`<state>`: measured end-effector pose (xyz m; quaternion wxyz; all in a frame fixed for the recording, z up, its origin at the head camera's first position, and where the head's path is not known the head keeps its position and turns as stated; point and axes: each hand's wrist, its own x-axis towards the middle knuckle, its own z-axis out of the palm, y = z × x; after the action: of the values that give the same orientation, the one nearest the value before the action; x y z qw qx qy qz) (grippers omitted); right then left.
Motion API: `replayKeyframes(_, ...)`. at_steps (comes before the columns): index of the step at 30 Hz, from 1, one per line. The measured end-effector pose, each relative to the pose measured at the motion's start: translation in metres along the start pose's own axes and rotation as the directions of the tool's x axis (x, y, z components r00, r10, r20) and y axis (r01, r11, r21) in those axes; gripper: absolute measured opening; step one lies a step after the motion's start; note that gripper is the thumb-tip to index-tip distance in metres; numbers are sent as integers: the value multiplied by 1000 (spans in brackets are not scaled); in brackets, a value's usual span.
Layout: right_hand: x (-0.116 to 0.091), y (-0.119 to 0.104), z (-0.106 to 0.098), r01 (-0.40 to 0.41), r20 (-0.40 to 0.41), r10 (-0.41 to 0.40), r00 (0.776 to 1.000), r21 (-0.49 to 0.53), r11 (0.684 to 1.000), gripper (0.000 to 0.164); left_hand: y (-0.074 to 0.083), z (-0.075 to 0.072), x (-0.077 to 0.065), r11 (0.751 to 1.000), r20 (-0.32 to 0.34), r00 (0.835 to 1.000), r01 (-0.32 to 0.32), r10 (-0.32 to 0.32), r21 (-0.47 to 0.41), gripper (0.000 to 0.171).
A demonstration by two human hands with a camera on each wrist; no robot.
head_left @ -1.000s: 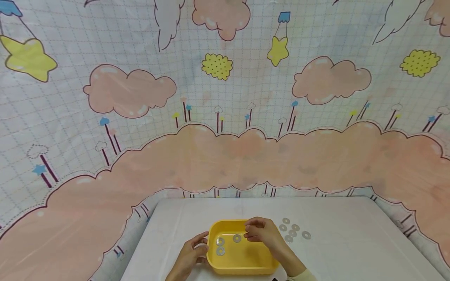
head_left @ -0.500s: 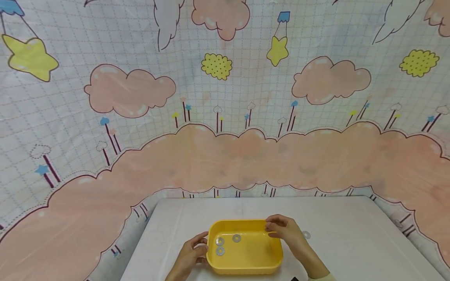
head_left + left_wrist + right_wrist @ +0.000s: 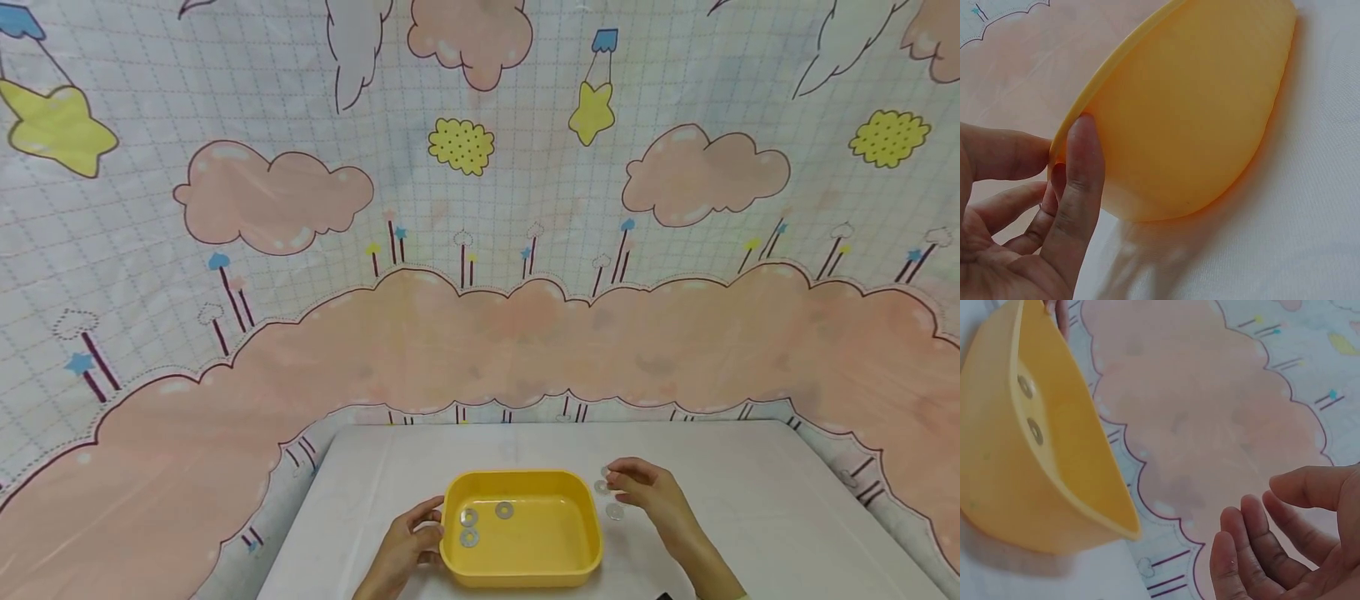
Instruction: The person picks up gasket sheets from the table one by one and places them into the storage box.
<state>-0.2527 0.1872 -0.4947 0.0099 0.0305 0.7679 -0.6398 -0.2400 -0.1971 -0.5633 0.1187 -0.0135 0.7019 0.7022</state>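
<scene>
A yellow tray (image 3: 521,575) stands on the white table. Three flat grey washers (image 3: 504,510) lie on its floor toward the left. My left hand (image 3: 402,546) holds the tray's left side; in the left wrist view the thumb (image 3: 1085,156) presses the outer wall, with the index fingertip at the rim. My right hand (image 3: 660,500) is to the right of the tray, fingers loosely bent, nothing visible between thumb and fingertips in the right wrist view. Loose washers (image 3: 614,512) lie by its fingertips, some hidden by the hand.
The white table (image 3: 750,500) extends to both sides and behind the tray. A printed cloth (image 3: 480,342) with clouds and stars hangs behind and beside it. In the right wrist view, the tray's near wall (image 3: 997,456) stands left of the hand.
My right hand has moved from over the tray, across its right rim, to the loose washers on the table. The left hand, tray and washers inside have stayed in place.
</scene>
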Motion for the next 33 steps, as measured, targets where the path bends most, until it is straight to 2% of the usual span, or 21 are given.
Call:
replayKeyframes(10, -1, 11, -25, -11, -86, 5, 996, -64, 998, 34, 0, 0, -1, 1000, 2, 1000, -4, 4, 0, 65)
replayKeyframes(16, 3, 22, -37, -49, -126, 37, 991, -94, 994, 35, -2, 0, 0, 1000, 0, 1000, -5, 5, 7, 65)
replayKeyframes(24, 7, 38, -49, -31, -130, 17, 991, -111, 993, 45, -2, 0, 1, 1000, -7, 1000, -6, 6, -1, 66)
replayKeyframes(33, 15, 55, -60, -59, -165, 12, 986, -281, 958, 58, -2, 0, -1, 1000, 0, 1000, -16, 16, -3, 66)
